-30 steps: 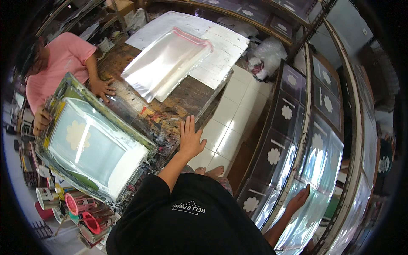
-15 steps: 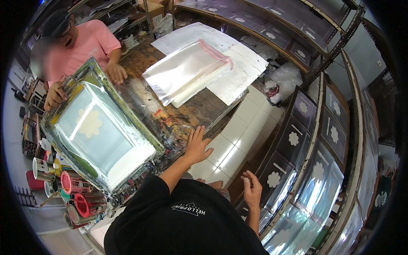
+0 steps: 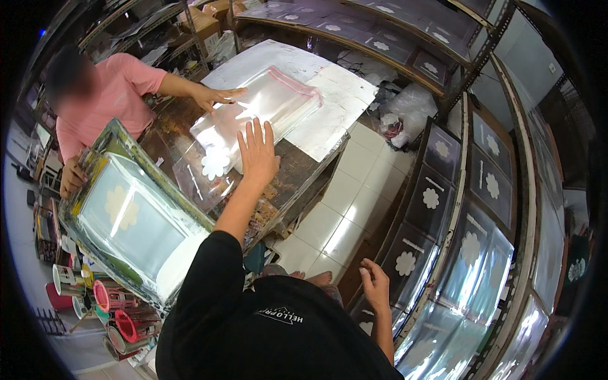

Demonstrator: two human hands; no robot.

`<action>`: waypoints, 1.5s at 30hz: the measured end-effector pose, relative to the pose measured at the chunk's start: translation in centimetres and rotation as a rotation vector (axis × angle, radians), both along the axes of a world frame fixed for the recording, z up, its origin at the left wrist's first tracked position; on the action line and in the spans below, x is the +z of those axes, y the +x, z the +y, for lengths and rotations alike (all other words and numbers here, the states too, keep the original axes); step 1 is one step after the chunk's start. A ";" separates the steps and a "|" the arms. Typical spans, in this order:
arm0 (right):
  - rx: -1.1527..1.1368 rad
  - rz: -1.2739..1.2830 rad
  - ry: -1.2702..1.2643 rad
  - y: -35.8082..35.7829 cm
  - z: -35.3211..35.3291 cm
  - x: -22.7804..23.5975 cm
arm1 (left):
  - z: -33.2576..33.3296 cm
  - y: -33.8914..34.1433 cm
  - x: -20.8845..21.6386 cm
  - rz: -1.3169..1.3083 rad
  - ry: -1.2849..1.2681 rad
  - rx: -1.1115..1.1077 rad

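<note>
Plastic sheet and hand positions at the worktable

The flower-printed sheet (image 3: 216,163) is lying design-up on the worktable (image 3: 259,206), between the screen frame (image 3: 161,176) and the stack of clear bags (image 3: 285,101). The person's left hand (image 3: 256,152) is extending over the surface from its right edge, beside the sheet and stack. Its fingers are spreading, released, grasping nothing visible; whether they are touching the plastic cannot be told. The right hand (image 3: 375,282) is hanging off the surface near the rack (image 3: 463,152), fingers loosely bent and holding nothing.

A co-worker (image 3: 107,92) is gripping the frame's outer edge with one hand (image 3: 73,178). The frame appears to be tilting upward, probably to leave the surface uncovered for the sheet. The co-worker's other hand (image 3: 218,98) is spreading above the stack. Toward the far edge, the stack is lying partly on a white board (image 3: 335,114), probably to be within reach of both people. Rack sheets (image 3: 430,198) are lying side by side, presumably so that printed faces are not touching.
</note>
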State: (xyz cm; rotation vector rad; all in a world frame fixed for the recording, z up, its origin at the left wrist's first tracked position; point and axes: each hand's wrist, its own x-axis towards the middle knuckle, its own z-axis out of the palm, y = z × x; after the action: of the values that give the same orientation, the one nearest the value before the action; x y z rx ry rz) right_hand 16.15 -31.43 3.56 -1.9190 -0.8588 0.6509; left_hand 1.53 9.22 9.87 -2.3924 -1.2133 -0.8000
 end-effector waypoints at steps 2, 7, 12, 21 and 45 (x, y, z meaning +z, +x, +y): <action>0.044 -0.004 0.004 -0.3 0.3 0.0 | 3.8 -0.1 -5.0 0.177 -0.111 0.028; 0.046 0.073 -0.009 -1.3 0.0 -0.6 | 4.2 0.9 -7.1 0.150 -0.198 -0.063; 0.018 0.517 0.200 -1.0 1.3 -2.0 | -6.3 3.7 -2.4 0.139 -0.166 -0.389; 0.012 0.769 0.423 4.3 6.2 6.4 | -23.2 5.5 0.7 0.176 -0.407 -1.016; -1.524 -0.076 0.479 -14.7 -34.8 2.6 | -24.6 4.9 -10.2 0.322 -0.805 -1.451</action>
State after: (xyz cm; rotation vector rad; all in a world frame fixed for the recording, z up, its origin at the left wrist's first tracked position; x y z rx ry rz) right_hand 1.42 -66.19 6.13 -1.5691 0.4916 -0.5162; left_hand 6.46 -15.35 -0.36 -3.6954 0.7182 -0.0946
